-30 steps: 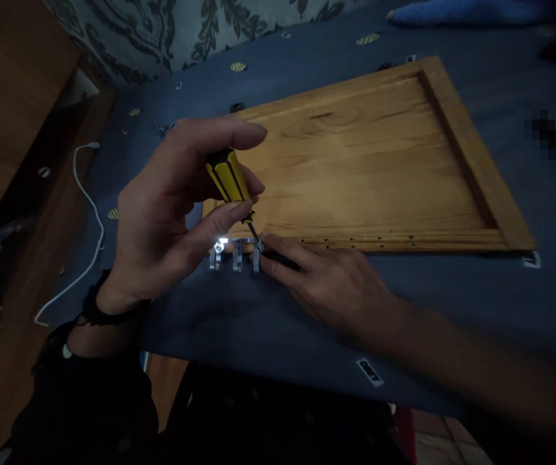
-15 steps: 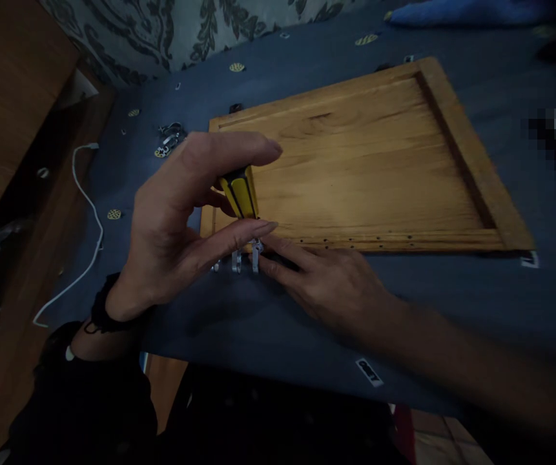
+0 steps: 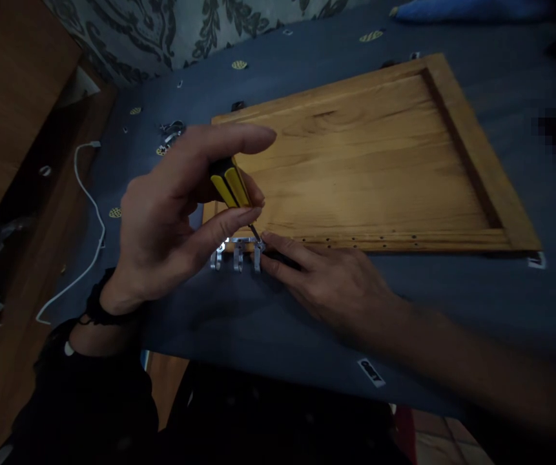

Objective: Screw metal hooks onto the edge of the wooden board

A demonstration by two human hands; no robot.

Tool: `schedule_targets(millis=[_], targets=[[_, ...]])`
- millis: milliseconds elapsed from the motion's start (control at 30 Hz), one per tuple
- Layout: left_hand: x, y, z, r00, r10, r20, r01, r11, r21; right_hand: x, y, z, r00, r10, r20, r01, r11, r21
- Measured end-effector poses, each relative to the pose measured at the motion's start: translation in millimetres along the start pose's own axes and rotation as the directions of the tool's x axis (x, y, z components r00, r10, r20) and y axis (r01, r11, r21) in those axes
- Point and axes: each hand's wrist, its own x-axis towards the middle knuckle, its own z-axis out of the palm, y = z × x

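Observation:
My left hand [image 3: 171, 213] is closed round a yellow-and-black screwdriver [image 3: 232, 184], index finger stretched out above the handle. The thin blade points down at the right end of a silver metal hook rack [image 3: 236, 253], which sits against the near left corner of a wooden panel [image 3: 369, 161]. My right hand [image 3: 330, 284] lies on the blue cloth beside the rack, its fingertips pressed together on the rack's right end next to the screwdriver tip.
The panel lies on a blue patterned cloth [image 3: 452, 303] over a table. A row of small holes runs along the panel's near edge. Loose metal parts [image 3: 171, 132] lie at the far left. A white cable [image 3: 88, 213] hangs over the left side.
My left hand rolled the screwdriver handle down towards the rack and back up, so the blade and hooks show again. My right hand stayed at the rack.

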Motion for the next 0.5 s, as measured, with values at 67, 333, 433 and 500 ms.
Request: schedule_targets(millis=[67,333,433,500], targets=[[1.0,0.9,-1.5,1.000,0.003,0.028,-0.002,1.000,-0.022,0.1,0.1,0.2,1.000,0.001,0.012,-0.001,1.000,-0.001],[2.3,7.5,0.0,0.996,-0.076,0.046,0.079,0.995,-0.054,1.9,-1.5,-0.7,1.000,0.007,0.014,-0.007,1.000,-0.020],[2.6,1.9,0.6,0.997,-0.009,0.083,0.017,0.994,-0.108,1.9,-1.5,-1.1,0.998,0.009,0.055,-0.008,1.000,-0.013],[2.9,-0.5,3.1,0.994,-0.028,0.105,0.044,0.987,-0.153,1.5,-1.3,-0.9,0.998,0.003,0.062,-0.003,1.000,-0.009]])
